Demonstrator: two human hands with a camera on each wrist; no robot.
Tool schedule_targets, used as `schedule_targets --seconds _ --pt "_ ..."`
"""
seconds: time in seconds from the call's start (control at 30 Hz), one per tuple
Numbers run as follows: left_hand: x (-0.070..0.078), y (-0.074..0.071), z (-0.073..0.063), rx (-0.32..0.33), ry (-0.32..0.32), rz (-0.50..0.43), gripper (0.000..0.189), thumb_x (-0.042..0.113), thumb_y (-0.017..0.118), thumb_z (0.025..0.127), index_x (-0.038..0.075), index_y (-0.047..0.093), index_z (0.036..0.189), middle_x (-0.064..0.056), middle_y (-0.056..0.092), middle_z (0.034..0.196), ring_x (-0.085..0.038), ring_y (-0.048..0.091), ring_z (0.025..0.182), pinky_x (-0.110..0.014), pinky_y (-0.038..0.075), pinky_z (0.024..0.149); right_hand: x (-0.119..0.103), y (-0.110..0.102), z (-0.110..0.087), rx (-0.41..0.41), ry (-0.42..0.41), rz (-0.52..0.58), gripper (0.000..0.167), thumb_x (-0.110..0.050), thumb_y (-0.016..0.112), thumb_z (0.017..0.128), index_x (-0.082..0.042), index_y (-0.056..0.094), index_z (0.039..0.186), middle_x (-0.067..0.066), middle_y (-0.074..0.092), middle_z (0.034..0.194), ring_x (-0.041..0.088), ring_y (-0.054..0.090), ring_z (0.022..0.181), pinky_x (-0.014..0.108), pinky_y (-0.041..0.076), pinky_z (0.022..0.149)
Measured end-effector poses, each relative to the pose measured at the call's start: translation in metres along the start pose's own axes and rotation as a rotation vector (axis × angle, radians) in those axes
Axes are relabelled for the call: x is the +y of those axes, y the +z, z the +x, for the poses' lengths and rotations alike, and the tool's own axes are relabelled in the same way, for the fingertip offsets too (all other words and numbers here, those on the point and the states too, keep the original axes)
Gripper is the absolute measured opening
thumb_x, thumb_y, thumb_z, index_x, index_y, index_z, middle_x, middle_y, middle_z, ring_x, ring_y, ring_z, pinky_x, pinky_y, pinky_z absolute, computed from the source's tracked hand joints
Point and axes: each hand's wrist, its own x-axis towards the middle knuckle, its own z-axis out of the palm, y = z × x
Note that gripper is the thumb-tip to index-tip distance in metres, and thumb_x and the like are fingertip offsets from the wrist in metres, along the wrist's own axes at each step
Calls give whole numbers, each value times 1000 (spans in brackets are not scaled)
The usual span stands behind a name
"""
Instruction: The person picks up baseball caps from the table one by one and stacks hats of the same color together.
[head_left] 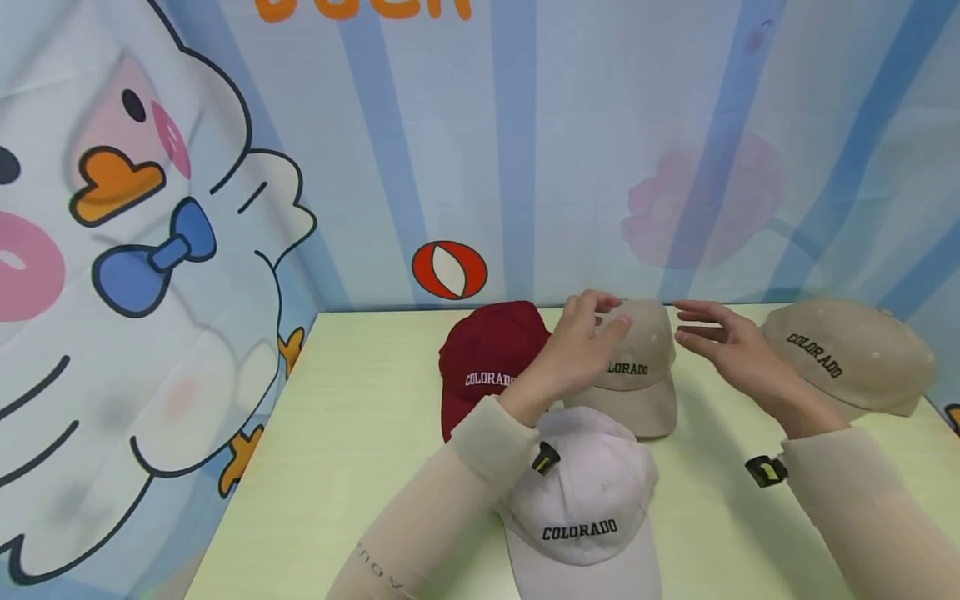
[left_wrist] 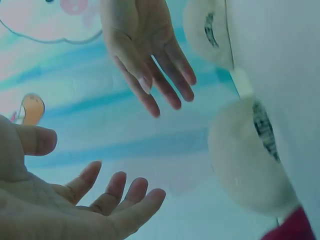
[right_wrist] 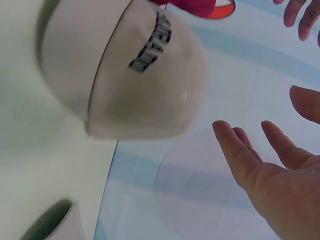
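Above a beige baseball cap (head_left: pixel 647 337) marked COLORADO, my left hand (head_left: pixel 572 354) hovers with loosely bent fingers and holds nothing. Part of that cap's lettering is hidden behind the hand. On its other side is my right hand (head_left: pixel 738 354), raised with the fingers extended leftward. The right wrist view shows a gap between the right hand's fingers (right_wrist: pixel 235 152) and the beige cap (right_wrist: pixel 150 85). In the left wrist view both palms face each other, with nothing between them. A white cap (head_left: pixel 588 483) lies in front, brim toward me.
To the left is a dark red cap (head_left: pixel 491 346), partly covered by the left forearm. A second beige cap (head_left: pixel 855 354) lies at the right, turned sideways. All rest on a pale yellow table (head_left: pixel 337 400), against a printed cloth backdrop (head_left: pixel 570 167).
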Motion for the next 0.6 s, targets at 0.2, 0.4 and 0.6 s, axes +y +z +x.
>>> schedule_targets --seconds 0.2,0.4,0.6 --pt "21 27 2 -52 -37 -42 46 43 45 109 18 46 148 -2 49 148 -17 51 133 -31 46 108 21 -27 -22 51 39 -82 70 -50 49 107 -21 23 166 20 32 165 2 48 129 53 43 109" --pt "40 58 7 -44 -139 -187 43 49 48 108 29 47 146 8 46 143 -9 50 132 -31 47 105 49 -54 -39 161 0 -76 58 -40 51 109 -22 34 162 -4 52 146 -23 47 107 15 50 89" --pt "55 98 16 107 -257 -371 38 45 52 105 32 50 141 14 46 134 -6 51 125 -31 47 100 65 -62 -52 454 26 -118 49 -30 49 110 -9 46 154 -38 43 113 -21 48 95 2 44 74"
